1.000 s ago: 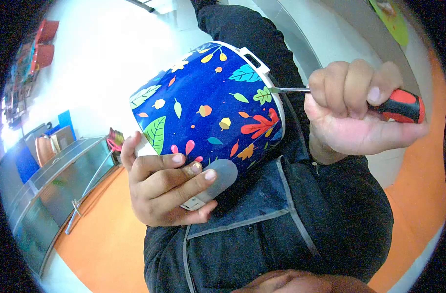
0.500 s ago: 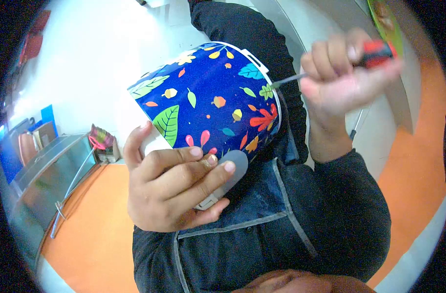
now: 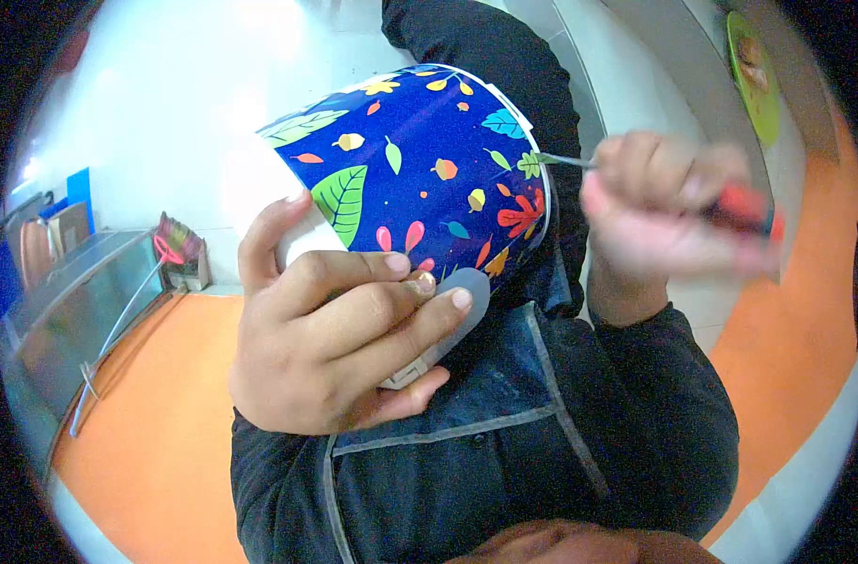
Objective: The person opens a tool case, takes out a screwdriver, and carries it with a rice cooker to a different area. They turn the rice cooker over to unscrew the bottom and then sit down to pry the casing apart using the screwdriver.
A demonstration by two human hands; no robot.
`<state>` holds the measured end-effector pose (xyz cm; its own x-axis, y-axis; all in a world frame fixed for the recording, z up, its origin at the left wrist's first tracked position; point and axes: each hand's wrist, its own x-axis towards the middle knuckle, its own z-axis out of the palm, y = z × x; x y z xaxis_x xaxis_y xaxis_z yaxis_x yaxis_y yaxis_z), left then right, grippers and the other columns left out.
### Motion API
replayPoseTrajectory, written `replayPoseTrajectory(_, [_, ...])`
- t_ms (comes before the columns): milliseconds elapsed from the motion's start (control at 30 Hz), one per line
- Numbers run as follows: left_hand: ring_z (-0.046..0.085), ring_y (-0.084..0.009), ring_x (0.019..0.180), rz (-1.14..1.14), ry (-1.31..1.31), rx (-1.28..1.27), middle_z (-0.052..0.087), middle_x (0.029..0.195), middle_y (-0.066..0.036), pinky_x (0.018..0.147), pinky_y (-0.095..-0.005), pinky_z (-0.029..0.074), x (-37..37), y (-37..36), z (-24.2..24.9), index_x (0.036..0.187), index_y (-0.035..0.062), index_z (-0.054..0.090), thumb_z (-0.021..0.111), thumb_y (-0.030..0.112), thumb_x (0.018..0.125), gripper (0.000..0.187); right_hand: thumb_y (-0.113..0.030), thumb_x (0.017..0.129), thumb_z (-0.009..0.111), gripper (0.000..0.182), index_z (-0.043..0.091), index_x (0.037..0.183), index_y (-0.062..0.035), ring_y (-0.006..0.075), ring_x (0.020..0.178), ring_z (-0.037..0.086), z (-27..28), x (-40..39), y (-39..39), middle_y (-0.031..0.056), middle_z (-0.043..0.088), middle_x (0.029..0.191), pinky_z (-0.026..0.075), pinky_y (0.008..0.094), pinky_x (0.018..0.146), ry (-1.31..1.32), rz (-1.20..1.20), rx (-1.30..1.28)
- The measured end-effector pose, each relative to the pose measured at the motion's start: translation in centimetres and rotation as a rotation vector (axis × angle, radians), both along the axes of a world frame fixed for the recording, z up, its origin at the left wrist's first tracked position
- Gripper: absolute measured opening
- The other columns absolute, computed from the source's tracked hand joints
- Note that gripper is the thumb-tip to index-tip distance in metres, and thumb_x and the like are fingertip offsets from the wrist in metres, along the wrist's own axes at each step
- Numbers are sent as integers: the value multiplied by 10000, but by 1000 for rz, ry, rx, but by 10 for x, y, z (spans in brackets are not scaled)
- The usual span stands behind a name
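Note:
A blue pot-shaped appliance (image 3: 429, 179) printed with coloured leaves is held tilted in front of my chest. My left hand (image 3: 330, 338) grips its grey and white handle part (image 3: 452, 310) from below. My right hand (image 3: 664, 221), blurred by motion, is closed on a screwdriver (image 3: 744, 207) with a red and black handle. The metal tip of the screwdriver touches the white rim of the appliance at its right edge.
My dark jacket (image 3: 504, 451) fills the lower middle. An orange floor (image 3: 165, 442) lies at the left and right. A glass-topped cabinet (image 3: 81, 301) stands at the left with a small colourful object (image 3: 180, 249) beside it. White wall behind.
The appliance has shifted slightly right and up in view. My right hand has swung the screwdriver handle up and then back down, with the tip staying at the rim.

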<state>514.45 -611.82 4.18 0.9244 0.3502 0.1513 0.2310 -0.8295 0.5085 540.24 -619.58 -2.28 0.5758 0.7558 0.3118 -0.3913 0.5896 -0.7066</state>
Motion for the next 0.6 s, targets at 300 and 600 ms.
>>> replayPoseTrajectory(300, [626, -133, 974, 16, 25, -31, 700, 936, 95, 1134, -576, 283, 8, -5, -1, 1047, 237, 795, 788, 455, 679, 427, -877, 846, 398, 774, 503, 760, -115, 175, 401, 337, -8, -17, -9, 21, 371, 482, 319, 344, 413, -274, -157, 169])
replayPoseTrajectory(600, [626, -137, 989, 18, 65, -32, 694, 956, 89, 1140, -559, 286, 9, -3, 2, 1074, 256, 787, 807, 429, 653, 455, -841, 864, 450, 725, 477, 776, -121, 120, 424, 203, -23, -16, -10, -28, 278, 485, 169, 296, 427, -95, -150, 179])
